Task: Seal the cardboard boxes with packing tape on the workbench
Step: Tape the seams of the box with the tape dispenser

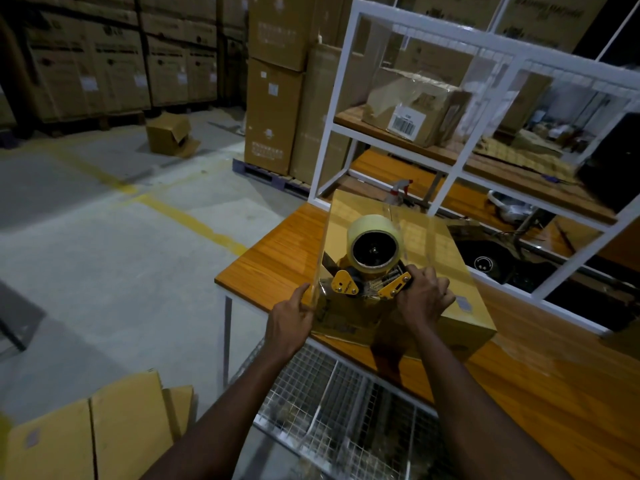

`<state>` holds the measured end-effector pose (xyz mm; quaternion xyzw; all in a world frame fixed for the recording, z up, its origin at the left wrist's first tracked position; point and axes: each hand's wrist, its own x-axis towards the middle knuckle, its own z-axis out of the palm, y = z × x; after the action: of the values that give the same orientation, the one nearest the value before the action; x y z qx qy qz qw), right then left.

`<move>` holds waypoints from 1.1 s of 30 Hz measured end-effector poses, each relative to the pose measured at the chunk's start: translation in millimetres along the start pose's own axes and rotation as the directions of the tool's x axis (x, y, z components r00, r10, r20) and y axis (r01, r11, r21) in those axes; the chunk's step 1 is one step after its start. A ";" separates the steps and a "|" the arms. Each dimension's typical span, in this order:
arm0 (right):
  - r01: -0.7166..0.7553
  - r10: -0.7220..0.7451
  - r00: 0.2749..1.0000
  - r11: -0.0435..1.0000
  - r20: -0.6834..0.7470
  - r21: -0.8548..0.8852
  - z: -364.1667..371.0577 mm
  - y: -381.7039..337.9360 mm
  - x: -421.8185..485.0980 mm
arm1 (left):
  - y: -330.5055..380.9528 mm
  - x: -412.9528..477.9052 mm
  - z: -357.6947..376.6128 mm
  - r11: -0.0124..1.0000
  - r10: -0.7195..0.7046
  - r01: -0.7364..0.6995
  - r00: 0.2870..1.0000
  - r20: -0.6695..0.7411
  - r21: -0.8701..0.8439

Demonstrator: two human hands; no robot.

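- The cardboard box sits on the near corner of the counter, its front edge toward the person; the flaps are closed and the top looks glossy, as if clear tape already lies over part of it; a small label shows on the right part of the top
- A yellow tape dispenser with a pale roll rests on the top at the near edge
- The right hand is curled round the dispenser's handle; the left hand grips the box's near left corner, steadying it
- Step in hand, I judge: running a strip along the top; whether it is starting or ending here I cannot tell
- The next move likely calls for firm downward pressure, the left hand bracing so the box does not slide; the tape must stay flat over the edge
- Beyond, a white shelf frame stands on the counter; a wire basket hangs below it
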<state>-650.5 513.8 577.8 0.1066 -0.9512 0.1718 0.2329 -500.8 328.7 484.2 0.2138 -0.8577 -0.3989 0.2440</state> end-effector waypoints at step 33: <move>0.089 -0.090 0.996 0.995 -0.028 -0.039 -11.0 86.5 20.5 | 36.3 18.5 7.0 0.901 -0.023 0.067 0.994 -0.108 0.429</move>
<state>-688.3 594.9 572.8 0.1422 -0.9450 0.1447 0.2565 -525.8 343.8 513.5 0.3022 -0.9062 -0.1932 0.2242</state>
